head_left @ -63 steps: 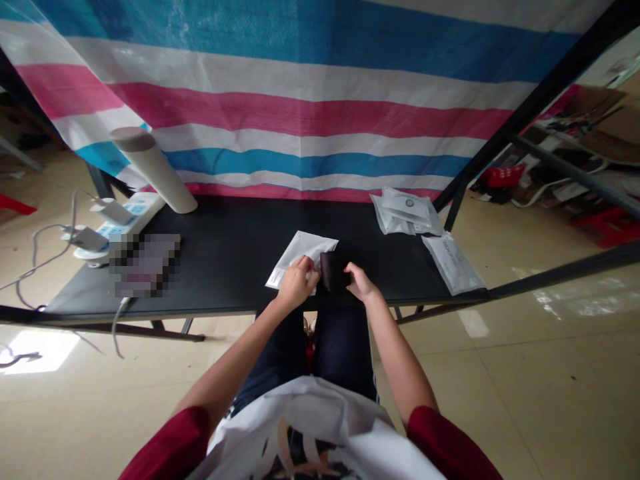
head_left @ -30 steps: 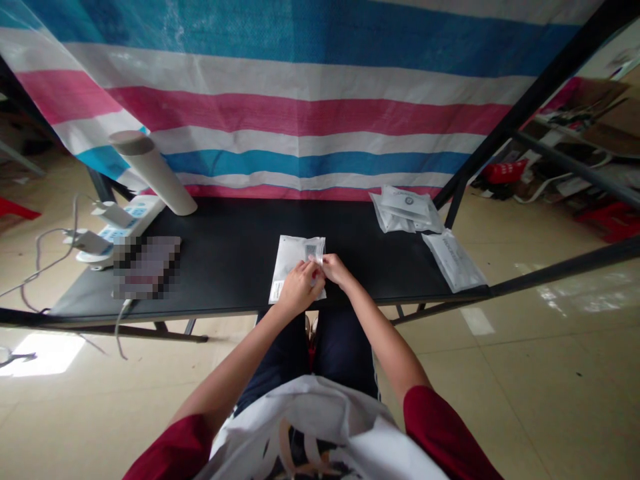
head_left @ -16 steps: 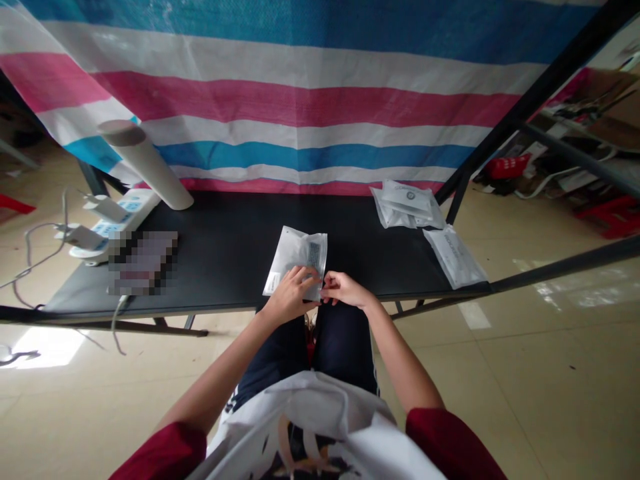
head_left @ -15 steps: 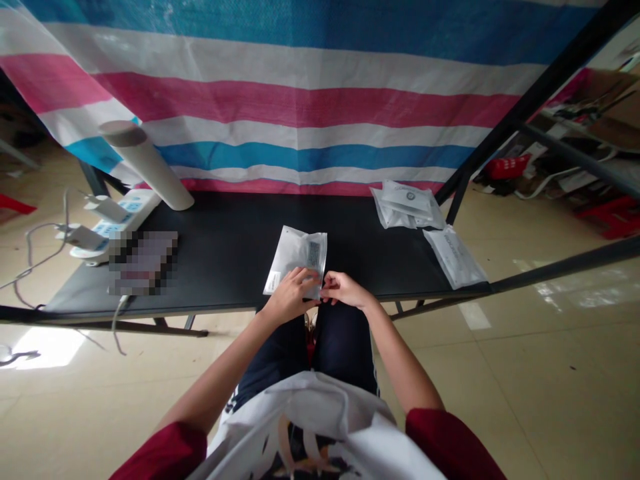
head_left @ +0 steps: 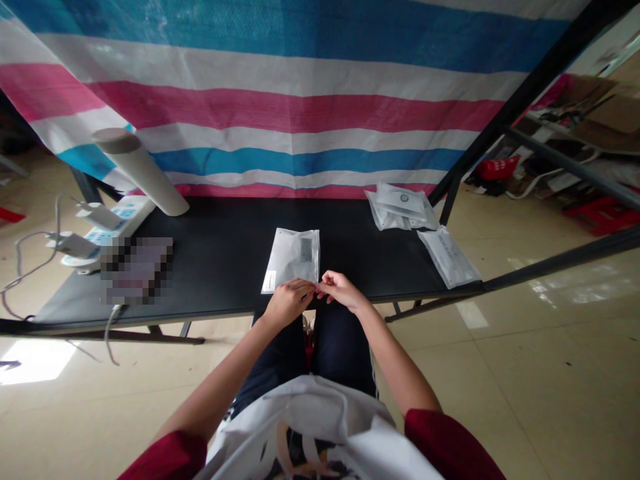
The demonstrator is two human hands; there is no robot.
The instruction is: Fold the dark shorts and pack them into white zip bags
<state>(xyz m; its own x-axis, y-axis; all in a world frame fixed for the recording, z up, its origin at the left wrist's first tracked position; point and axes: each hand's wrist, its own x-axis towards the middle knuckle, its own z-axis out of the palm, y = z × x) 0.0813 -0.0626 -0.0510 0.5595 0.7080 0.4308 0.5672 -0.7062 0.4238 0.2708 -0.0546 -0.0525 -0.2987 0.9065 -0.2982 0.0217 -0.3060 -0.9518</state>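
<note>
Only from the head camera is there a view of this moment, and it looks forward and down over the person's chest and knees. The left hand (head_left: pixel 287 302) and the right hand (head_left: pixel 340 291) are together at the near edge of the black table (head_left: pixel 215 267), and their fingertips (head_left: pixel 316 287) meet just under the lower right corner of a flat white plastic pouch (head_left: pixel 293 257). The left hand covers this corner partly. Between the fingertips something thin may be pinched, but it is too small to make out, so I cannot tell whether the hands grip anything. The pouch lies near the middle of the table, a little tilted, with a dark printed label (head_left: pixel 306 250) on its upper right part and a small white label (head_left: pixel 269 281) at its lower left corner.

Toward the far right corner of the table lies a small pile of similar pouches (head_left: pixel 400 207), and one more pouch (head_left: pixel 449 257) lies nearer the right edge. Its printing is hard to read. At the left side stand a cardboard tube (head_left: pixel 140 172), leaning against a striped tarpaulin (head_left: pixel 280 100), and a white power strip (head_left: pixel 113 227) with plugs in it. Beside the strip, one flat object (head_left: pixel 136 270) is hidden by pixel blur, so I cannot say what it is.
</note>
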